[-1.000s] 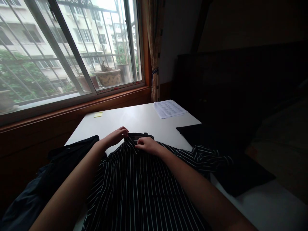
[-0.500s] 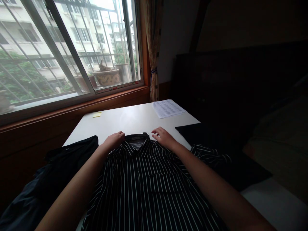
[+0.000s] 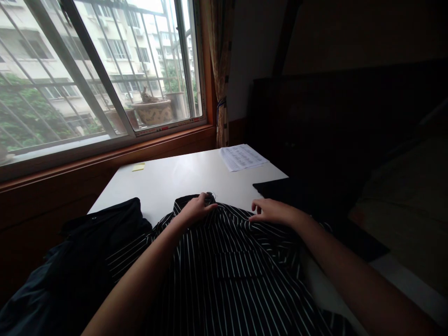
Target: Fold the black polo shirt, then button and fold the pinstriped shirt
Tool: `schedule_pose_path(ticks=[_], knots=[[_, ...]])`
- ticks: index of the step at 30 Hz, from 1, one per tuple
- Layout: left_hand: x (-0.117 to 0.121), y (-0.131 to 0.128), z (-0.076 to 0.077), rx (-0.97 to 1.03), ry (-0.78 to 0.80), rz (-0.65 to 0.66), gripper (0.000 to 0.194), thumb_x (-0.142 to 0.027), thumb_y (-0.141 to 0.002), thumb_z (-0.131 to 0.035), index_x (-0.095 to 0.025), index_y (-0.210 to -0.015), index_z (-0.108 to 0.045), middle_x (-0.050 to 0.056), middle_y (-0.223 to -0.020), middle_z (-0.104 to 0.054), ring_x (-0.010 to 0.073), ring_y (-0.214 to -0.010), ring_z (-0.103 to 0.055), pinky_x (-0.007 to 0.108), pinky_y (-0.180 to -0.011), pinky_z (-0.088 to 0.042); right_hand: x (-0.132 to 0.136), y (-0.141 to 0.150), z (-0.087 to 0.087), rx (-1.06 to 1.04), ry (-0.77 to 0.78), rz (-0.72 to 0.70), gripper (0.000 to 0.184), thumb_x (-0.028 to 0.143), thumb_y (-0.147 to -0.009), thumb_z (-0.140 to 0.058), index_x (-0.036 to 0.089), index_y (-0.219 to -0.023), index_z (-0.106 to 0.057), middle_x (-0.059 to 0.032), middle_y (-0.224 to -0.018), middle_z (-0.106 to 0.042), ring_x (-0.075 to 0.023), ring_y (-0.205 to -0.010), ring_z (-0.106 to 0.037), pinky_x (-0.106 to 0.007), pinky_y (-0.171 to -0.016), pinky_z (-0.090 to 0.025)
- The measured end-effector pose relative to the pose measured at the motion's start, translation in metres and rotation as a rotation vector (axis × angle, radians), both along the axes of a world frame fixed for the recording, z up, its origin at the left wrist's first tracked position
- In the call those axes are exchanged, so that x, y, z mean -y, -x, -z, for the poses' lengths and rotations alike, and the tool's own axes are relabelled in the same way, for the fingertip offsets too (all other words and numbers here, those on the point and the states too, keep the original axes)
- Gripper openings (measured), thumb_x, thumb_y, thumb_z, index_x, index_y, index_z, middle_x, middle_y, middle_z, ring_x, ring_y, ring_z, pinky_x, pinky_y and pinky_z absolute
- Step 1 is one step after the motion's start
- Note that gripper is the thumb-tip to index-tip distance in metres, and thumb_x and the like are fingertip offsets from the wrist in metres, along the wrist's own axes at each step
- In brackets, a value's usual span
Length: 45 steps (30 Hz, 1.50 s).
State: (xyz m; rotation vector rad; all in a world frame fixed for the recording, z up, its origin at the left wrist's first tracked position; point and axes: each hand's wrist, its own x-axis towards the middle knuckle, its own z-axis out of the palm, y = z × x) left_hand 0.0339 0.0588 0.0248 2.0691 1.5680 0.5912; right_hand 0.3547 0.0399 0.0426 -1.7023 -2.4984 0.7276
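Observation:
A black button shirt with thin white stripes (image 3: 227,275) lies front side up, its collar pointing away from me. My left hand (image 3: 194,210) reaches across to the right side of the collar, closed on it and hiding much of the neck opening. Farther right, my right hand (image 3: 275,212) has its fingers curled and its thumb at the shirt's right shoulder, closed on the cloth there. Folds run from that shoulder down into the body. The right sleeve is partly hidden by my forearm.
Under the shirt is a white table (image 3: 168,172). Dark folded clothes (image 3: 105,233) lie at the left, a black cloth (image 3: 364,242) at the right. Printed papers (image 3: 243,157) and a yellow sticky note (image 3: 138,166) are at the far side, below a barred window (image 3: 154,70).
My left hand has moved right across the collar, from its left side to its right. My right hand has left the collar and come down to the right shoulder.

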Motion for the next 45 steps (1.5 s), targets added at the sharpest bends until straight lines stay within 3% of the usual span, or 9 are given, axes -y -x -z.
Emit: schedule_pose_path(ticks=[5, 10, 15, 19, 24, 28, 37, 41, 45], knots=[[-0.016, -0.024, 0.024, 0.319, 0.125, -0.077, 0.084, -0.033, -0.067, -0.085, -0.019, -0.140, -0.047, 0.010, -0.097, -0.070, 0.0280, -0.094, -0.066, 0.038, -0.088, -0.048, 0.022, -0.037, -0.009, 0.099, -0.007, 0.059, 0.042, 0.047, -0.071, -0.077, 0.023, -0.105, -0.067, -0.0061, -0.099, -0.073, -0.0249, -0.087, -0.068, -0.030, -0.069, -0.047], [-0.030, -0.023, 0.032, 0.677, 0.235, -0.098, 0.064, -0.030, -0.077, -0.077, -0.021, -0.135, -0.052, 0.008, -0.103, -0.067, 0.0221, -0.097, -0.066, 0.035, -0.089, -0.050, 0.032, -0.072, -0.012, 0.119, 0.005, 0.054, 0.013, 0.033, -0.083, -0.062, 0.023, -0.086, -0.070, -0.0042, -0.086, -0.072, -0.0221, -0.082, -0.067, -0.029, -0.067, -0.045], [-0.024, -0.015, 0.028, 0.935, 0.323, -0.063, 0.054, -0.036, -0.077, -0.078, -0.024, -0.127, -0.061, 0.006, -0.101, -0.064, 0.0156, -0.082, -0.065, 0.027, -0.073, -0.052, 0.044, -0.088, -0.006, 0.118, -0.175, 0.028, 0.030, 0.048, -0.080, -0.065, 0.026, -0.100, -0.069, -0.0056, -0.108, -0.067, -0.0279, -0.104, -0.061, -0.036, -0.086, -0.046], [-0.020, -0.008, 0.026, 1.036, 0.365, -0.018, 0.052, -0.038, -0.078, -0.075, -0.025, -0.126, -0.061, 0.003, -0.092, -0.064, 0.0125, -0.070, -0.063, 0.023, -0.060, -0.051, 0.053, -0.101, 0.007, 0.118, -0.141, 0.050, 0.041, 0.046, -0.069, -0.074, 0.028, -0.106, -0.067, -0.0042, -0.111, -0.064, -0.0290, -0.106, -0.060, -0.036, -0.087, -0.047], [-0.017, -0.004, 0.020, 1.027, 0.391, 0.016, 0.051, -0.037, -0.081, -0.072, -0.021, -0.129, -0.062, 0.006, -0.096, -0.067, 0.0146, -0.075, -0.065, 0.025, -0.065, -0.054, 0.054, -0.126, 0.018, 0.003, -0.067, 0.134, 0.025, 0.032, -0.074, -0.066, 0.025, -0.098, -0.069, -0.0049, -0.104, -0.068, -0.0262, -0.100, -0.063, -0.034, -0.087, -0.048], [-0.014, -0.008, 0.014, 0.960, 0.368, 0.041, 0.056, -0.039, -0.082, -0.073, -0.022, -0.134, -0.060, 0.009, -0.109, -0.068, 0.0198, -0.090, -0.068, 0.030, -0.074, -0.057, 0.052, -0.150, 0.014, -0.150, -0.042, 0.219, 0.022, 0.040, -0.080, -0.064, 0.024, -0.093, -0.071, -0.0059, -0.102, -0.071, -0.0287, -0.101, -0.064, -0.038, -0.091, -0.046], [-0.028, -0.018, 0.034, 0.823, 0.073, -0.008, 0.072, -0.024, -0.085, -0.062, -0.029, -0.152, -0.035, 0.006, -0.151, -0.046, 0.0263, -0.138, -0.044, 0.040, -0.113, -0.038, 0.051, -0.183, -0.007, -0.831, -0.125, 0.741, 0.037, 0.049, -0.085, -0.062, 0.025, -0.113, -0.063, -0.0128, -0.107, -0.070, -0.0260, -0.089, -0.066, -0.035, -0.075, -0.050], [-0.031, -0.026, 0.040, 0.680, 0.019, 0.036, 0.077, -0.020, -0.078, -0.070, -0.025, -0.149, -0.041, 0.006, -0.157, -0.038, 0.0250, -0.148, -0.027, 0.038, -0.122, -0.020, 0.038, -0.193, -0.002, -0.480, -0.283, 0.631, 0.027, 0.040, -0.087, -0.060, 0.021, -0.105, -0.068, -0.0128, -0.109, -0.069, -0.0261, -0.098, -0.064, -0.036, -0.086, -0.045], [-0.033, -0.033, 0.042, 0.551, -0.016, 0.048, 0.079, -0.017, -0.079, -0.067, -0.024, -0.151, -0.036, 0.008, -0.156, -0.040, 0.0246, -0.145, -0.034, 0.039, -0.120, -0.024, 0.033, -0.199, 0.002, -0.061, -0.551, 0.592, 0.022, 0.038, -0.089, -0.059, 0.020, -0.094, -0.070, -0.0104, -0.102, -0.066, -0.0244, -0.094, -0.061, -0.034, -0.083, -0.042]])
